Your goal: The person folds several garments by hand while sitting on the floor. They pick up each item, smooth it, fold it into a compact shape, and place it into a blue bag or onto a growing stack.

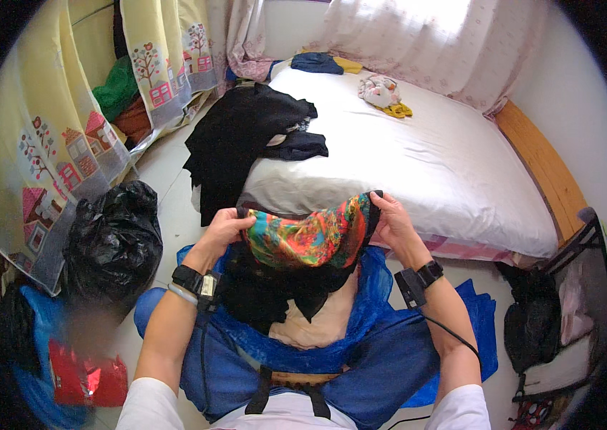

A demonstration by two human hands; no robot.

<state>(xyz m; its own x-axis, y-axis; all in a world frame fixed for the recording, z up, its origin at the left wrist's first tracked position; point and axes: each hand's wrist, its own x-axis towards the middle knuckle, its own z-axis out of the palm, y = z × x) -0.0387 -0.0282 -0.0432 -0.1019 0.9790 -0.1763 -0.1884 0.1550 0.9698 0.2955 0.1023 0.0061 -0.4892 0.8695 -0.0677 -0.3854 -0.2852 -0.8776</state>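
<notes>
A multicoloured patterned cloth with dark edging (pixel 308 236) is stretched between my two hands. My left hand (pixel 228 226) pinches its upper left corner, and my right hand (pixel 389 215) pinches the upper right one. Black fabric (pixel 255 293) hangs or lies just below it; whether the two are joined I cannot tell. Under them a blue plastic bag (pixel 378 279) lies spread between my legs, with a pale beige cloth (pixel 311 328) in it.
Ahead is a bed with a white sheet (pixel 416 145); black garments (pixel 228 140) drape over its left corner. A black plastic bag (pixel 115 242) and a red package (pixel 88 376) are at left. A dark-framed rack (pixel 577 317) stands at right.
</notes>
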